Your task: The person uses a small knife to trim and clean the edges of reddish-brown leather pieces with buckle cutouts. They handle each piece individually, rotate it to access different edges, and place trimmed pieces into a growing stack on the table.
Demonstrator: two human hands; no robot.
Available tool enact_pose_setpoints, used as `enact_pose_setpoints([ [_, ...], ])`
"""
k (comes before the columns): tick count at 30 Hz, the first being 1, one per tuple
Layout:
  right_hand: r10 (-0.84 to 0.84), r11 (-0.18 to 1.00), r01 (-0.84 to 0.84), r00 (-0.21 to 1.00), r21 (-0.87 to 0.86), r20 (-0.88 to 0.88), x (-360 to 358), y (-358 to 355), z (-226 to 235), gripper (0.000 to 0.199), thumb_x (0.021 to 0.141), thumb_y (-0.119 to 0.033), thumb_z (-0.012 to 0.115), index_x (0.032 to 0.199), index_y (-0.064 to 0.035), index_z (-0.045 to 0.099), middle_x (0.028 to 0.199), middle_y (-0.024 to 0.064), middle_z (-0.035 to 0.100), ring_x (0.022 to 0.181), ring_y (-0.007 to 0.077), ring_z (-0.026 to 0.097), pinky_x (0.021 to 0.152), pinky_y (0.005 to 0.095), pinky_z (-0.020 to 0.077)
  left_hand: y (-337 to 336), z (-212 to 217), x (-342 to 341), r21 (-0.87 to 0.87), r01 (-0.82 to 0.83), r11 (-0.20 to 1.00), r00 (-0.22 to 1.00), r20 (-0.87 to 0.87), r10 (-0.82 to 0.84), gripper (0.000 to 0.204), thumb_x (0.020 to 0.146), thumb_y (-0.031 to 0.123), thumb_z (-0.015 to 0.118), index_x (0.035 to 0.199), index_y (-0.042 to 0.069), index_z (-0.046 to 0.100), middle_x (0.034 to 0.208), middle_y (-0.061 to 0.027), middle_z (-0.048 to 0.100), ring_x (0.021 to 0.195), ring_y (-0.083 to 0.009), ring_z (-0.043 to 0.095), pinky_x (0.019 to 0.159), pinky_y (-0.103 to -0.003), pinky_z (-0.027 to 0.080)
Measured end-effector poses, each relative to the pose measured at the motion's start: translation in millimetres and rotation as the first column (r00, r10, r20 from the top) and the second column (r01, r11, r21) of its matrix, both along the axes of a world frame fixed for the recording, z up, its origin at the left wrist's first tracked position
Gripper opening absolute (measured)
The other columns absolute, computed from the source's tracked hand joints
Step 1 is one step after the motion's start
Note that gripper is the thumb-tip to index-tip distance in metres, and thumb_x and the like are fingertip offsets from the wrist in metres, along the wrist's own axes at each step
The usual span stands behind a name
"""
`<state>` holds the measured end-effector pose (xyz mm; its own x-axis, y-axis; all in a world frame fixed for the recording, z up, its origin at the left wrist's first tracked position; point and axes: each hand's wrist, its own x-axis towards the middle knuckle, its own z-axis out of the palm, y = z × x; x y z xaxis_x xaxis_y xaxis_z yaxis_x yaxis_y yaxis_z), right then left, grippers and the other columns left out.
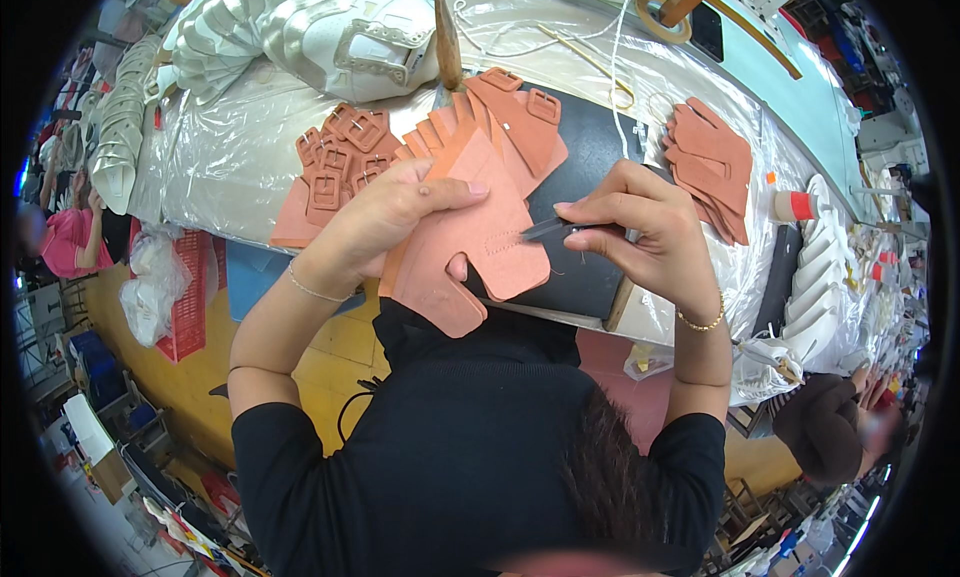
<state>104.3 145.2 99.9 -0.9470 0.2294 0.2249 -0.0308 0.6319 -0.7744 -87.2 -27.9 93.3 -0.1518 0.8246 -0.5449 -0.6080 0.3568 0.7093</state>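
My left hand point(405, 212) grips a fanned stack of salmon-coloured leather shoe pieces point(460, 252), its thumb flat on top. The top piece has a notch in its lower edge and a short band of stitch marks. Between the thumb and fingers of my right hand point(640, 217) is a small dark pointed tool point(560, 227), perhaps thread snips or tweezers. Its tip meets the leather at the stitching; a loose thread hangs close by. Beyond the stack lie buckled leather straps point(520, 122), with more buckled pieces point(345, 162) to the left.
More leather pieces point(715, 162) lie at the right on the plastic-covered table. A dark board point(585, 267) sits under my hands. A pointed wooden stick point(446, 37) rises behind the stack, near white shoe uppers point(330, 42). Thread spools point(795, 206) stand farther right.
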Motion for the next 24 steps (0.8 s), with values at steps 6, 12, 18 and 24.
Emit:
enact_pose_setpoints([
  [6, -0.104, 0.988, 0.109, 0.993, 0.110, -0.050, -1, 3, 2, 0.027, 0.069, -0.006, 0.081, 0.096, -0.0056, 0.074, 0.075, 0.0014, 0.057, 0.063, 0.0102, 0.052, 0.054, 0.0233, 0.0407, -1, 1, -6, 0.026, -0.028, 0.999, 1.000, 0.011, 0.028, 0.036, 0.091, 0.015, 0.060, 0.119, -0.005, 0.050, 0.103, -0.0159, 0.063, 0.083, -0.0180, 0.067, 0.063, -0.029, 0.057],
  [12, -0.457, 0.889, 0.447, 0.849, -0.101, -0.266, -3, -27, -4, 0.035, 0.070, -0.005, 0.082, 0.103, -0.0058, 0.072, 0.081, 0.0020, 0.058, 0.063, 0.0064, 0.049, 0.053, 0.0209, 0.0405, -5, -2, 21, 0.329, -0.380, 0.864, 0.925, 0.135, 0.355, 0.044, 0.086, 0.006, 0.063, 0.125, -0.004, 0.045, 0.116, -0.0149, 0.058, 0.109, -0.0247, 0.059, 0.096, -0.040, 0.049],
  [18, -0.536, 0.841, 0.515, 0.752, -0.165, -0.384, -24, -50, -30, 0.038, 0.071, -0.006, 0.082, 0.107, -0.0038, 0.070, 0.081, 0.0031, 0.055, 0.065, 0.0092, 0.052, 0.055, 0.0227, 0.0436, 2, -15, 55, 0.510, -0.386, 0.768, 0.904, 0.045, 0.425, 0.050, 0.086, 0.006, 0.052, 0.133, -0.005, 0.039, 0.127, -0.0184, 0.052, 0.116, -0.0306, 0.055, 0.100, -0.044, 0.045],
  [24, -0.536, 0.836, 0.529, 0.728, -0.149, -0.427, -26, -46, -26, 0.040, 0.070, -0.009, 0.082, 0.108, -0.0035, 0.069, 0.081, 0.0041, 0.055, 0.067, 0.0108, 0.055, 0.056, 0.0241, 0.0453, 9, -4, 59, 0.545, -0.394, 0.740, 0.916, 0.174, 0.361, 0.067, 0.088, 0.010, 0.049, 0.148, 0.007, 0.020, 0.146, -0.0177, 0.034, 0.134, -0.0310, 0.038, 0.110, -0.049, 0.035],
])
